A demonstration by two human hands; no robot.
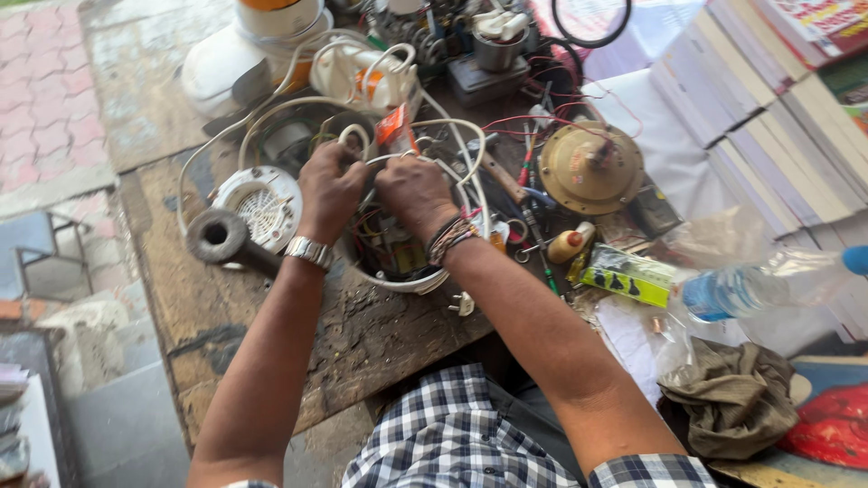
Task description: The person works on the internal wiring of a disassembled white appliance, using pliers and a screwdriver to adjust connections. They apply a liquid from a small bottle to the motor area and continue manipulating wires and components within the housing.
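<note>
Over the open white appliance housing on the bench, both hands meet: left hand and right hand each pinch the white cord looping away from them.

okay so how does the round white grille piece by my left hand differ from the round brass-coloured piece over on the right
The white grille piece is pale plastic with a slotted centre; the brass-coloured piece is a dull tan dome with a knob on top. The white grille piece lies just left of the left hand, beside a dark tube; the brass-coloured piece sits apart from both hands, among red wires. Both are round and rest on the worn wooden bench.
</note>
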